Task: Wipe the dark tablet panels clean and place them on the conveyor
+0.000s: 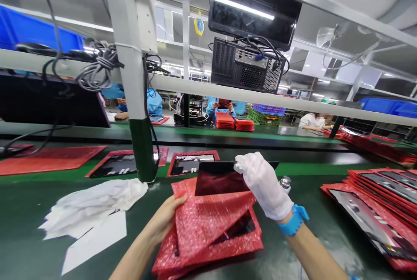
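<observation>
In front of me lies a red bubble-wrap bag [208, 223], its mouth facing away. A dark, glossy flat panel [221, 178] sticks up out of that mouth. My right hand [265, 186], in a white glove with a blue wrist strap [295, 220], grips the panel's top edge. My bare left hand [171, 215] pinches the left edge of the bag, thumb on top. Under the bag another dark panel [239, 227] shows on more red bubble wrap. A small metal-capped bottle [285, 182] stands just behind my right hand.
White cloths [94, 201] and a white paper sheet [96, 238] lie at left. Stacked panels on red bags [384, 210] stand at right. A green-and-white post [143, 149] rises from the bench. Across the bench, a person in blue [211, 108] holds a dark panel.
</observation>
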`<state>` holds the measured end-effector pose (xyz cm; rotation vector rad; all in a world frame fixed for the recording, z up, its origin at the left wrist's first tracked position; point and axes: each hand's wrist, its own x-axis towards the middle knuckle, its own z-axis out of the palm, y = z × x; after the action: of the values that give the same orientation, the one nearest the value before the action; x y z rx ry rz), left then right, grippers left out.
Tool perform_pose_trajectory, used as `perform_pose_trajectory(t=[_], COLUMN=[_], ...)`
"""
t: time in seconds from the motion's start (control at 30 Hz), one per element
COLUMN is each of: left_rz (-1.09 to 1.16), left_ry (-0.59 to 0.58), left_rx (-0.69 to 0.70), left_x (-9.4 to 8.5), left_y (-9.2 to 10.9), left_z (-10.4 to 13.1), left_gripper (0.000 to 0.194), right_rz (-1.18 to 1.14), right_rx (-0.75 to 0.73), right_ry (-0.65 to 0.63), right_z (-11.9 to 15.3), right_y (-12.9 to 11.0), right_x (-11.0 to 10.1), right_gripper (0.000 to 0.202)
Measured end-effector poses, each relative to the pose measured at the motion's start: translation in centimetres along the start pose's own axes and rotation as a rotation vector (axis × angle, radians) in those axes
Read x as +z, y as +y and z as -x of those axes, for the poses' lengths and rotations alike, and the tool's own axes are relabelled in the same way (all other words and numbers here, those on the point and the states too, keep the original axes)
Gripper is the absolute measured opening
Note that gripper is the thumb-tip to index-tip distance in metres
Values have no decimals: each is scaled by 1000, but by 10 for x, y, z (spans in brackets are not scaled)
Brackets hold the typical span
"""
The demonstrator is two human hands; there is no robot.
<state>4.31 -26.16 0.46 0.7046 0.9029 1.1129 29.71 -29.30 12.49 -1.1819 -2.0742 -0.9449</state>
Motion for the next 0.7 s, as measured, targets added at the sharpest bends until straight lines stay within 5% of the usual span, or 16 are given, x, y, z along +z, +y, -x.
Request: perform_pose_trajectory(t=[0.13, 0.3, 0.43, 0.5, 0.63, 0.7], left_rz=[7, 196, 121, 54, -93, -145], left_ry=[-39, -160, -12, 46, 134, 155], left_rx=[-128, -302, -142, 10, 278, 326], left_x=[3, 13, 14, 12, 9, 6], left_y=[-6, -6, -15, -24, -43, -48], left_z=[8, 34, 45, 46, 46, 45], left_gripper=[21, 43, 54, 61, 68, 69], right_rz=[-101, -212, -474, -583, -690, -622], right_rx=[-19, 26, 279, 387, 565, 496], right_ry=[162, 179, 115, 91, 158, 185], right_z=[19, 110, 168, 165, 117, 92], right_y=[-13, -74, -111, -107, -90, -96], right_x=[18, 54, 72, 75, 77, 84], right_gripper=[36, 29, 27, 24, 29, 23])
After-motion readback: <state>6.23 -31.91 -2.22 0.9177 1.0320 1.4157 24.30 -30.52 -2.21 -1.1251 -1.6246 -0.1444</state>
